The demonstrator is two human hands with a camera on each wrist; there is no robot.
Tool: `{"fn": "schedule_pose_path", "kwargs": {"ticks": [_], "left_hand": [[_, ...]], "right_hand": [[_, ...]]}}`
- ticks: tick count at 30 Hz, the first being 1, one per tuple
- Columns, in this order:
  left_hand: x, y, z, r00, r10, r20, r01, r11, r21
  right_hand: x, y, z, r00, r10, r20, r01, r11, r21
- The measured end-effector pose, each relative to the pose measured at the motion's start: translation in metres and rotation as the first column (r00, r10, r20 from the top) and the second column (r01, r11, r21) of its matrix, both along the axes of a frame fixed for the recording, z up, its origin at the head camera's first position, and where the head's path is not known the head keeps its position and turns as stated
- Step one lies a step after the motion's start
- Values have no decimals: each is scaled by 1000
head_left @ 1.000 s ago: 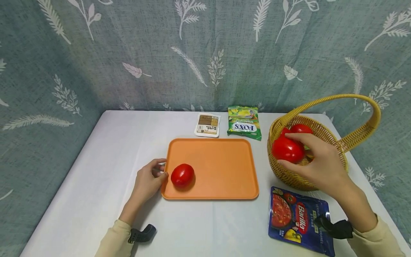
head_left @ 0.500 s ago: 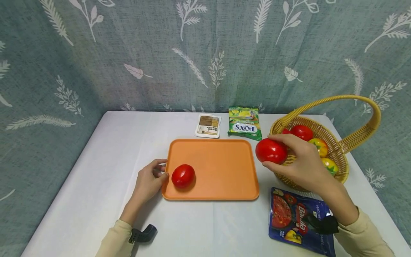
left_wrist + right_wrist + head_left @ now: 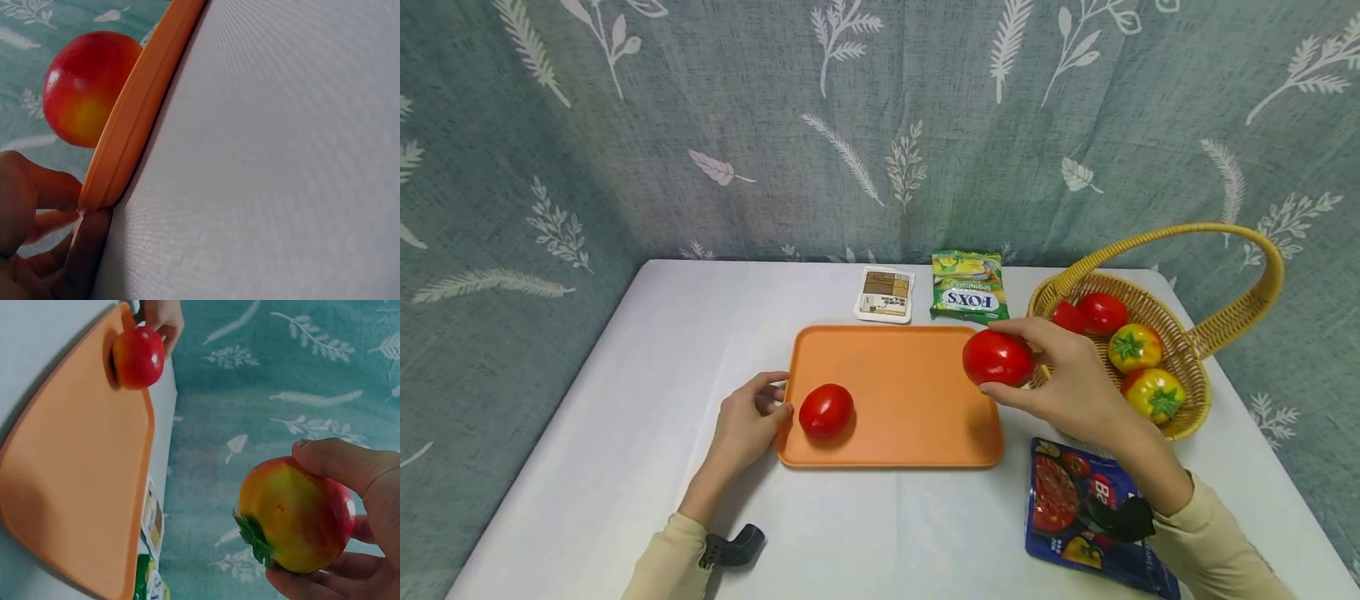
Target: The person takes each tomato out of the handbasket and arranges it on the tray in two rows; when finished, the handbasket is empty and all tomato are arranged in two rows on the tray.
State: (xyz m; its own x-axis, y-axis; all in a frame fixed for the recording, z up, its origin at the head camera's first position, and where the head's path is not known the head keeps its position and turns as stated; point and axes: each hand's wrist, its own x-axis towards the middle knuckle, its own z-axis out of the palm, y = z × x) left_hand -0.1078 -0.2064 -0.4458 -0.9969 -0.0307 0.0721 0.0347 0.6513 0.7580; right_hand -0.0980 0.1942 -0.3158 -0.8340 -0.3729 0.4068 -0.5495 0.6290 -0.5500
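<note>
My right hand (image 3: 1067, 379) holds a tomato (image 3: 997, 358) between thumb and fingers, over the right end of the orange tray (image 3: 910, 392). The right wrist view shows this tomato (image 3: 294, 515) red and yellow, with a green leafy calyx. At the tray's left edge, my left hand (image 3: 748, 421) pinches the rim; the left wrist view has its fingers (image 3: 56, 187) right at the tray's corner (image 3: 119, 150). A second tomato (image 3: 827, 412) lies on the tray near that hand, its red side up.
To the right stands a wicker basket (image 3: 1198, 417) with a tall handle, holding several red and yellow tomatoes. A blue Barilla pouch (image 3: 1056, 500) lies in front of it, partly under my right forearm. Behind the tray lie a green Fox's packet (image 3: 970, 287) and a small white-edged pack (image 3: 885, 293).
My right hand has carried the tomato leftward from above the basket to over the tray's right end, uncovering the tomatoes in the basket. The left hand and tray stay put.
</note>
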Motion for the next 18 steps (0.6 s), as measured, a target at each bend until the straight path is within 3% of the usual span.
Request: {"fn": "schedule_pose_path", "kwargs": {"ticks": [9, 18], "left_hand": [[1, -1, 1, 1000, -6, -2, 6, 1000, 8], [1, -2, -1, 1000, 3, 3, -3, 1000, 13]], "right_hand": [[-3, -21, -9, 995, 53, 83, -52, 998, -23], [-9, -41, -23, 976, 124, 182, -114, 991, -65]]}}
